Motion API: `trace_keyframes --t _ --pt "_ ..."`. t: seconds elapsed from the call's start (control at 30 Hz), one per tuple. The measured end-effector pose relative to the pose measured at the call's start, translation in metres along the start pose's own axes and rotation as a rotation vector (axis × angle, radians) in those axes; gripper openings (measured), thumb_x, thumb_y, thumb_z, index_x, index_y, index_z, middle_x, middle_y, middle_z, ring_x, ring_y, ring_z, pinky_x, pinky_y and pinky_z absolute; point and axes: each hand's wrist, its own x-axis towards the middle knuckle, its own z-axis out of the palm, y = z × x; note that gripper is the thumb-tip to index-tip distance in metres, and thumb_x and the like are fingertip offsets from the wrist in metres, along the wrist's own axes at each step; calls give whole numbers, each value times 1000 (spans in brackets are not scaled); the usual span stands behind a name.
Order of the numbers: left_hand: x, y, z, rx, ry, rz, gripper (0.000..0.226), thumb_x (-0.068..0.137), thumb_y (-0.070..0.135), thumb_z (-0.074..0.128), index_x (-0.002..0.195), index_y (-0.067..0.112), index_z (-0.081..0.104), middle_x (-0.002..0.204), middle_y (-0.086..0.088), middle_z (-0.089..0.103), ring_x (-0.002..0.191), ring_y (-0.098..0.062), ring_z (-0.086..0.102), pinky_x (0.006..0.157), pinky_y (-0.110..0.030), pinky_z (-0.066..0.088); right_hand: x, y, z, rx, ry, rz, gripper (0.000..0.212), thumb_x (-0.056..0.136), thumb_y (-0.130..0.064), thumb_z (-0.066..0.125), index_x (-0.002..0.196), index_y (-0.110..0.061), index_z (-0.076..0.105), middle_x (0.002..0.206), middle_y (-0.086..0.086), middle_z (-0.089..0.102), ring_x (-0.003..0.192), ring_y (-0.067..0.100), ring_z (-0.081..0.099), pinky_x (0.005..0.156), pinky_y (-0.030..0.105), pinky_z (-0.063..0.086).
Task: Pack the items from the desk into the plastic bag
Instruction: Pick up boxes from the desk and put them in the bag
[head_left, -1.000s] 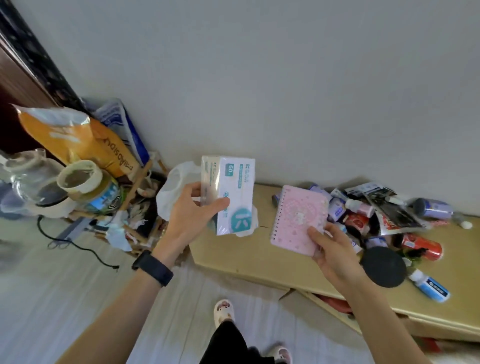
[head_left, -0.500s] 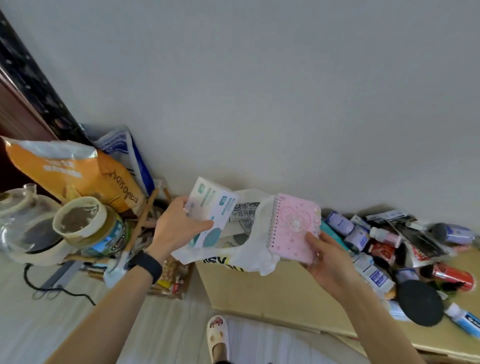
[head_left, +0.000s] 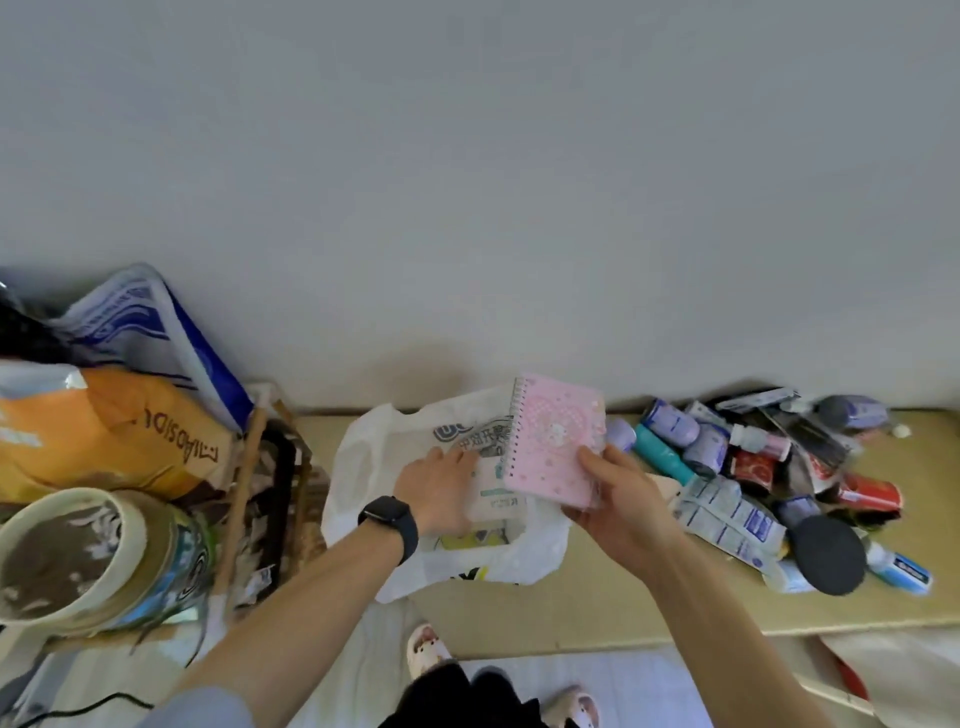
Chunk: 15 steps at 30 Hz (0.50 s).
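Note:
A white plastic bag (head_left: 363, 467) lies open on the left end of the wooden desk (head_left: 597, 597). My left hand (head_left: 439, 488) reaches into its mouth, fingers on a white and teal box (head_left: 496, 496) that lies inside. My right hand (head_left: 618, 504) holds a pink spiral notebook (head_left: 553, 441) upright by its lower right corner, just over the bag's right side. A heap of small bottles, tubes and packets (head_left: 753, 467) covers the desk's right end.
Left of the desk stands a cluttered wooden rack (head_left: 249, 493) with an orange bag (head_left: 114, 436), a blue and white bag (head_left: 140, 322) and a tin (head_left: 88, 556). A round black disc (head_left: 828, 553) lies at the desk's front right. The grey wall is right behind.
My left hand has gone down with the white and teal box from above the desk into the bag. My right hand has carried the pink notebook left to the bag.

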Motion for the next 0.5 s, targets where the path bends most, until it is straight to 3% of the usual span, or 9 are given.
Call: trace_keyframes --t 0.1,0.2,0.33,0.5 --pt "11 1 21 21 -30 46 85 68 59 73 135 21 36 131 -3 48 111 -28 48 83 -42 48 1 2 1 -9 33 -14 24 101 -12 49 121 -18 60 106 0 76 92 17 71 66 34 57" --pt "19 0 41 29 -75 64 91 66 76 66 133 22 36 131 -5 46 117 -30 45 94 -44 42 3 3 -2 11 60 -8 28 100 -13 50 125 -19 60 117 4 72 100 21 67 79 38 51" --pt "25 -3 56 18 -75 81 91 70 67 69 139 21 33 133 -4 45 123 -30 43 102 -43 39 5 7 -1 0 46 20 27 100 -15 50 124 -20 60 114 2 73 91 17 69 70 32 51" --pt "26 -11 74 -16 -53 114 92 80 62 62 152 21 21 148 -1 38 131 -27 37 113 -41 28 4 11 -4 10 87 -6 27 101 -15 49 125 -19 60 111 3 73 90 18 69 77 36 47"
